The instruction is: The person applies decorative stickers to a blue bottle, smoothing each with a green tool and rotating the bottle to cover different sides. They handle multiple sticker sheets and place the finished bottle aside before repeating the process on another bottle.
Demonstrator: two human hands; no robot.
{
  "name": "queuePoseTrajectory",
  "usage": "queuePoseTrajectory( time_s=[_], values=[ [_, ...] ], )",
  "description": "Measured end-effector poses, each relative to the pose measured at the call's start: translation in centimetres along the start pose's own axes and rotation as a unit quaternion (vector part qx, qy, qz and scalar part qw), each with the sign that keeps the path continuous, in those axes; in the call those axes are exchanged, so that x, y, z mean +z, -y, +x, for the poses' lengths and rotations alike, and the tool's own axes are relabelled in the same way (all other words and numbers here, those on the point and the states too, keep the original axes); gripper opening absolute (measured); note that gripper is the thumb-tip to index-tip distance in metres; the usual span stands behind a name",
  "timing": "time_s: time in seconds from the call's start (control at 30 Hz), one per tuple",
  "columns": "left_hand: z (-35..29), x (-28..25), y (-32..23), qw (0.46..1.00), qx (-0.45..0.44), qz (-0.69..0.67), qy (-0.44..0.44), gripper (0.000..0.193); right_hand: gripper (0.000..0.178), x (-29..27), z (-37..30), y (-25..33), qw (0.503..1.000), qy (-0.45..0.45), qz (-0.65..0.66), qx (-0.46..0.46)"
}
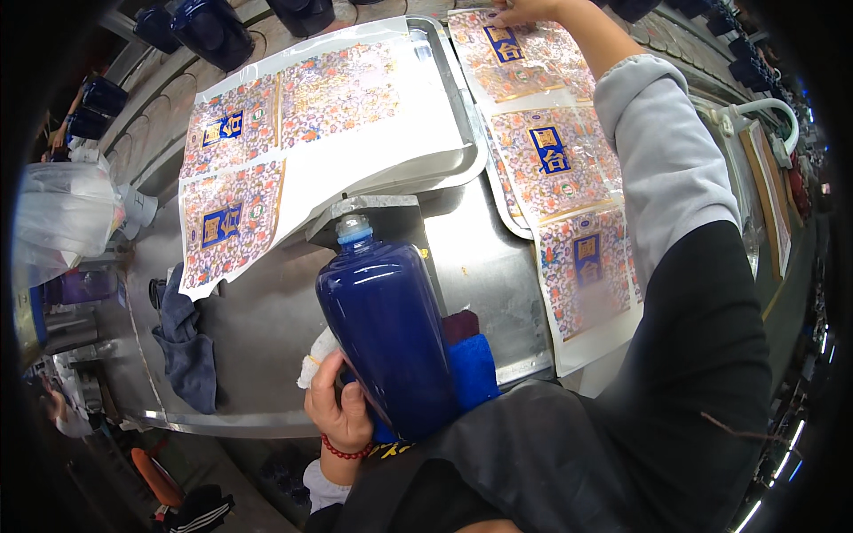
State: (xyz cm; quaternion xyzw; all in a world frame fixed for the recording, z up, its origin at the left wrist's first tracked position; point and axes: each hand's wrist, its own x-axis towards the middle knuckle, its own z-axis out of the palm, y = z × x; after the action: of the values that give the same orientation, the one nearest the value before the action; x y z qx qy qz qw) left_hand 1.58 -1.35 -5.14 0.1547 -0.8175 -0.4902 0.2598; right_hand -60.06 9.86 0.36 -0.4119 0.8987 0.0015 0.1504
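Observation:
A glossy dark blue bottle (382, 320) leans up from my lap. Its narrow neck, with a pale blue ring and a clear top, rests on a metal support (382, 211). My left hand (340, 413), with a red bead bracelet, is curled against the bottle's lower left side. A rolled white cloth (317, 357) sits beside its fingertips. At the far top my right hand (526, 11) pinches the top end of a sheet of flowered decals (551, 191). Some of its fingers are beyond the picture's edge. Blue panels with gold characters mark these decals.
Another decal sheet (235, 178) droops over a metal tray (475, 160) at left. A grey cloth (187, 342) lies on the steel table (258, 355). Blue cloth (475, 369) shows right of the bottle. More blue bottles (211, 34) stand along the far slatted conveyor.

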Motion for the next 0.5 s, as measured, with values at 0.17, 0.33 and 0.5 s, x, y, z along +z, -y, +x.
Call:
queuePoseTrajectory(
  time_s=[0.17,0.33,0.5],
  values=[
    [0.3,0.2,-0.3,1.0,0.004,0.019,-0.004,0.04,0.026,0.9,-2.2,1.6,0.967,-0.227,-0.087,-0.08],
    [0.6,0.4,-0.3,1.0,0.015,0.022,-0.005,0.039,0.019,-0.1,-5.1,3.2,0.923,-0.341,-0.161,-0.074],
    [0.6,0.5,-0.3,0.999,0.003,0.035,-0.007,0.04,0.023,-2.4,-9.4,1.1,0.876,-0.444,-0.187,-0.003]
  ],
)
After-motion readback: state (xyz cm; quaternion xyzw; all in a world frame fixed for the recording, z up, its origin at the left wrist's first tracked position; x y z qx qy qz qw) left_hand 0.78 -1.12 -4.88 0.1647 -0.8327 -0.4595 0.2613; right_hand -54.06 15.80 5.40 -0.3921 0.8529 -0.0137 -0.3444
